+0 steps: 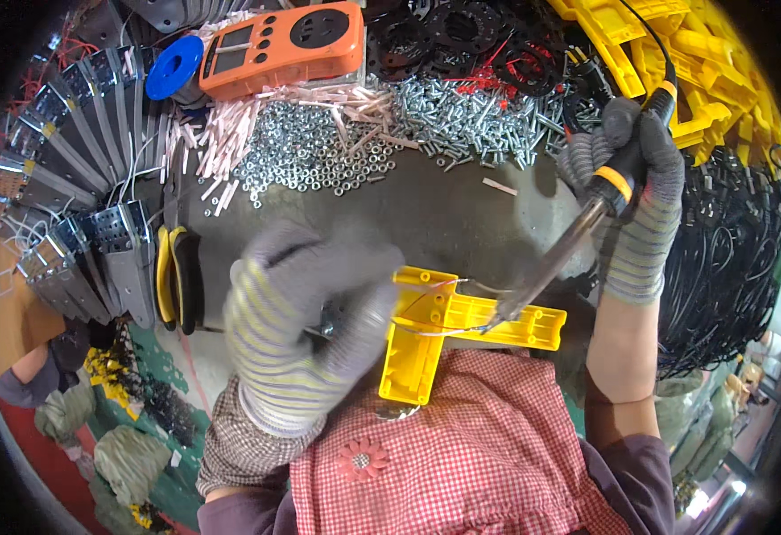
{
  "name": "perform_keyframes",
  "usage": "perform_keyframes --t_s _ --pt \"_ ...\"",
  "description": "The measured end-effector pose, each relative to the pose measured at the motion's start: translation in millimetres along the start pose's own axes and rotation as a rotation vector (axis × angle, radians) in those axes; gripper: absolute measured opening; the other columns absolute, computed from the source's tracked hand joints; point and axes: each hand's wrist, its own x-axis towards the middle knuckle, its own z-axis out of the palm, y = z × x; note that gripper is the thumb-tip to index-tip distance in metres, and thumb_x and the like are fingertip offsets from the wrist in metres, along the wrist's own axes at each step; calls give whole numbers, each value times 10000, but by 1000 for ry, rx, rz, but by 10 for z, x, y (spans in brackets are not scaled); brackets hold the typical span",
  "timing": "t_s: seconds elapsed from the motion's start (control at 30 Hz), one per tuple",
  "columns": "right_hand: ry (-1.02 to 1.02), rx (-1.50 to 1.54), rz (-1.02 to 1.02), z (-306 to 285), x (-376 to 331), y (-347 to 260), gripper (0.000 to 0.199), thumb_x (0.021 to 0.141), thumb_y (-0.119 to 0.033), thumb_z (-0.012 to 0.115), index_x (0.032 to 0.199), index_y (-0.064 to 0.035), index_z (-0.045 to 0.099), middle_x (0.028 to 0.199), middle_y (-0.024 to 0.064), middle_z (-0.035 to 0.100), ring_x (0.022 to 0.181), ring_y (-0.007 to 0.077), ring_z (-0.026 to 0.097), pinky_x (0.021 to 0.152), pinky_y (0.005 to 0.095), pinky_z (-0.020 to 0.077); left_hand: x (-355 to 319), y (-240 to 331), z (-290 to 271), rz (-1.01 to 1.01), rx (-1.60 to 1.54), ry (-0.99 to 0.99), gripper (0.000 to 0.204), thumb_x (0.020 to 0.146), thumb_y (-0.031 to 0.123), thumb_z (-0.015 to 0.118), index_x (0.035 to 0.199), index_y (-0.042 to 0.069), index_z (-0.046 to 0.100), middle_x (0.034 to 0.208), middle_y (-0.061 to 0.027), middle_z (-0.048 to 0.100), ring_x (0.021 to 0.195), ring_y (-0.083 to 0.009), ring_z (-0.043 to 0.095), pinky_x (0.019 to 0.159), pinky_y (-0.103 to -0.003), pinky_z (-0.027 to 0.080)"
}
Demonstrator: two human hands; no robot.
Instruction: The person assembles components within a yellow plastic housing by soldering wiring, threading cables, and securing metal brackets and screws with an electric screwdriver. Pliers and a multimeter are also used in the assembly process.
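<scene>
My left hand (305, 321), in a grey striped glove, is closed around a small metal part at the left side of a yellow plastic cross-shaped piece (439, 325). Thin wires run across the top of that yellow piece. My right hand (631, 192), also gloved, grips a soldering iron (578, 236) with a black and orange handle. The iron's tip touches the wires near the right arm of the yellow piece. The part inside my left hand is mostly hidden by the glove.
A heap of small nuts and screws (372, 134) and pale pink tube pieces (230, 134) lies behind. An orange meter (283, 45), a blue disc (174, 67), grey metal brackets (96, 241), yellow-handled pliers (176, 276), yellow plastic parts (711, 62) and black cables (729, 259) surround the bench.
</scene>
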Motion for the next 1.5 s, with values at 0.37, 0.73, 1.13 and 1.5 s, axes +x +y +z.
perform_keyframes --t_s 0.37,0.73,1.13,1.5 --pt "149 -771 -448 242 185 -511 209 956 -38 718 1158 -31 771 1083 97 766 897 179 735 839 331 598 395 -432 216 -23 267 77 147 870 173 825 1007 132 791 929 -122 758 911 -374 713 852 -473 556" --pt "-100 -1667 -860 407 1527 -139 423 862 -53 808 1274 -77 715 1124 168 753 1086 368 718 979 419 564 418 -473 234 -44 283 36 210 867 170 841 1068 134 793 1030 -106 756 1037 -357 688 941 -479 531" --pt "-550 -1207 -203 135 -828 -313 143 890 -111 745 995 -33 689 1363 198 648 1121 356 686 950 428 555 284 140 116 195 -1 -264 277 819 106 820 1091 84 776 1030 -95 751 1014 -307 707 964 -467 506" --pt "-615 -1136 101 209 -819 -523 228 890 -204 816 1004 -48 697 1176 154 642 1042 284 690 889 375 571 117 60 199 154 -135 -235 181 796 106 818 973 97 782 866 -68 731 873 -298 701 806 -443 542"
